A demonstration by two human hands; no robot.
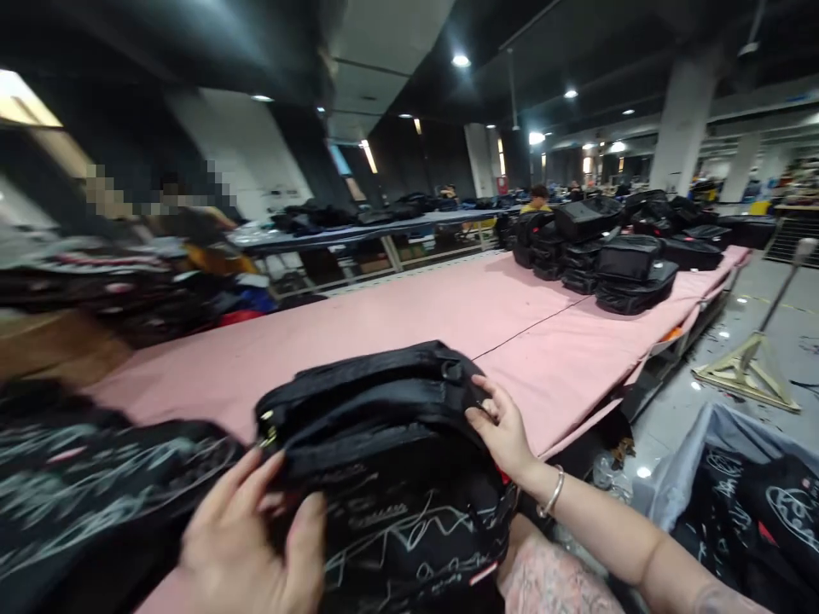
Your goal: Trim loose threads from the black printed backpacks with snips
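A black backpack (409,503) with white scribbled line drawings and a small red-and-white tag stands at the near edge of the pink-covered table, tilted towards me. My left hand (249,537), slightly blurred, grips its upper left corner, fingers by a shiny zip part and thumb over the front. At the upper right edge, my right hand (502,426) pinches the bag's rim between thumb and fingers; a bangle circles that wrist. The bag's thick padded top bulges between both hands. Its underside is out of sight.
The pink tabletop (384,315) runs away ahead, with stacked black bags (614,247) at its far right. More scribbled black bags (102,495) lie at left. A grey-lined bin (671,477) of printed black pieces and a metal stand (752,367) are at right. People are farther back.
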